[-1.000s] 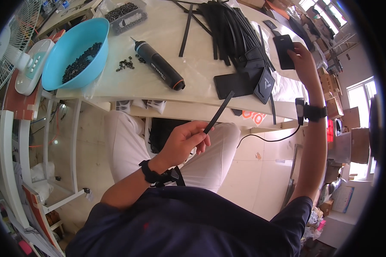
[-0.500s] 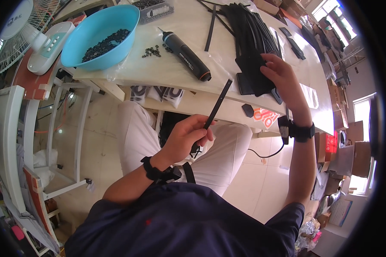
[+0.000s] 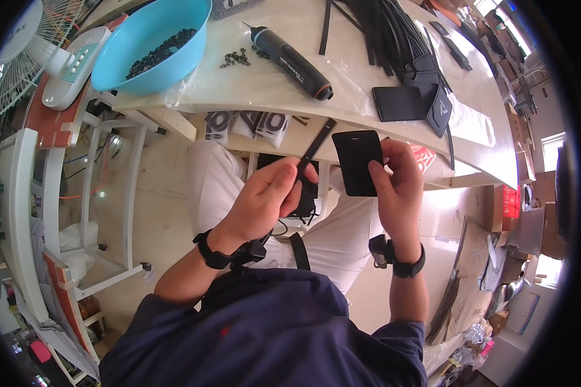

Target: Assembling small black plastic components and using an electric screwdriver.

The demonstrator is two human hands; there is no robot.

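Observation:
In my left hand point(image 3: 268, 195) is a narrow black strap point(image 3: 317, 143), pinched near its lower end and slanting up to the right. My right hand point(image 3: 397, 184) grips a flat black rectangular tag point(image 3: 357, 163) with rounded corners and a small slot near its top edge. The tag and the strap are close together over my lap, apart from each other. On the table beyond lie more black tags point(image 3: 397, 104) and a bundle of long black straps point(image 3: 388, 35). A black electric screwdriver point(image 3: 292, 63) rests to the left of them.
A light blue basin point(image 3: 197, 55) holds many small black parts. Several small dark fasteners point(image 3: 235, 58) lie beside the screwdriver on the white table point(image 3: 252, 97). A white fan point(image 3: 57, 60) stands at the far left. Patterned packages point(image 3: 245, 126) sit on the shelf under the tabletop.
My right hand has drawn a black tag off the table's pile and brought it toward me, beside the strap. My left hand still holds the strap, with its fingers more closed.

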